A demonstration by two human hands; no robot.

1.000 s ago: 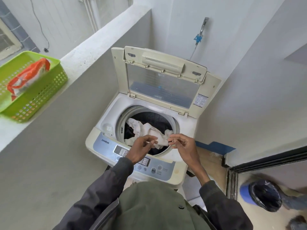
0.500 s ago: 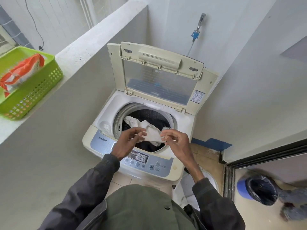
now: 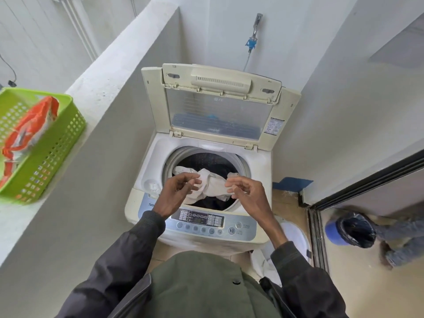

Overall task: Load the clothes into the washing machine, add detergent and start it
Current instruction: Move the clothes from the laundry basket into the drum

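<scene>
washer (image 3: pixel 259 161): top-loader in the corner, lid (image 3: pixel 220 111) standing upright against the back wall, drum (image 3: pixel 169 161) open to view.
in drum: dark clothes (image 3: pixel 215 164) at the bottom, white cloth (image 3: pixel 212 187) draped on top, towards the front rim.
left hand (image 3: pixel 176 193): above the front left of the drum opening, fingers loosely curled, half open, fingertips (image 3: pixel 195 181) right at the left end of the white cloth. cannot tell whether pinching it or just clear of it.
right hand (image 3: pixel 247 193): above the front right of the opening, same loose curl, fingertips (image 3: pixel 230 181) at the right end of the cloth. grip likewise cannot tell.
both hands apart from each other, cloth between them. dark sleeves down to the wrists.
panel (image 3: pixel 206 222): along the front edge, below the hands, untouched.
detergent bag (image 3: pixel 29 127): orange and white, lying tilted in the green basket (image 3: pixel 57 145) on the ledge (image 3: pixel 110 72) to the left, well apart from both hands.
tap (image 3: pixel 254 31): on the wall behind the lid, blue fitting under it.
blue bin (image 3: pixel 332 228): black liner, on the floor past the door track, right.
</scene>
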